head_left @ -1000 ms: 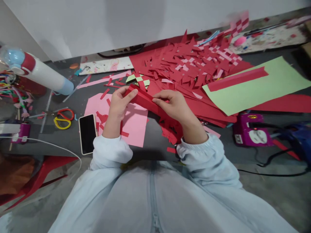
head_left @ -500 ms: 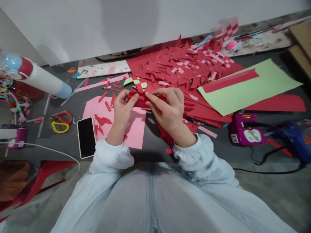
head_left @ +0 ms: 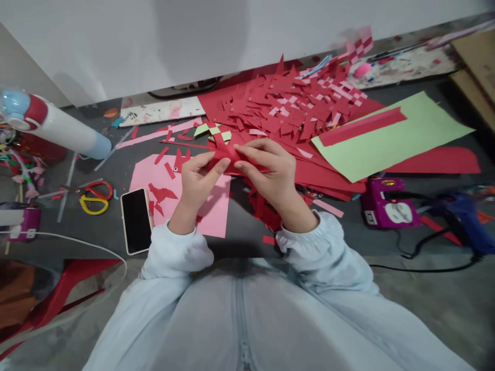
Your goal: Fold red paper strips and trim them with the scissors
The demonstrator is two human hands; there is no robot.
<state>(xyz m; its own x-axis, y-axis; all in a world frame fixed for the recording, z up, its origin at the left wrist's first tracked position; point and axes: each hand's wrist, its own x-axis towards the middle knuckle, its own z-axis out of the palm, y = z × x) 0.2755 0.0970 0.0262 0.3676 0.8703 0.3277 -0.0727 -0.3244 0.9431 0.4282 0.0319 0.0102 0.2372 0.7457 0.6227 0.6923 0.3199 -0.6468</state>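
Observation:
Between my two hands is a piece of red paper (head_left: 225, 153), partly folded, held above the table. My left hand (head_left: 197, 180) pinches its left end between thumb and fingers. At the other end my right hand (head_left: 270, 167) is closed on it with thumb and forefinger; the rest of the paper is hidden behind that hand. A pink sheet (head_left: 211, 216) with red scraps lies below my left hand. Just beyond the held paper lies a green and pale checkered woven piece (head_left: 219, 131). Past my right hand spreads a pile of cut red paper (head_left: 266, 108).
Left are scissors (head_left: 96, 198), a phone (head_left: 137, 221) and a white bottle (head_left: 65, 126). At right lie a light green sheet (head_left: 390, 139), a purple box (head_left: 390, 206) and a blue glue gun (head_left: 460, 216) with a black cord. A white board (head_left: 127, 46) rises behind.
The red paper between my hands has turned, showing a broader folded face instead of a narrow strip. Both hands keep their pinch, and the view has shifted slightly.

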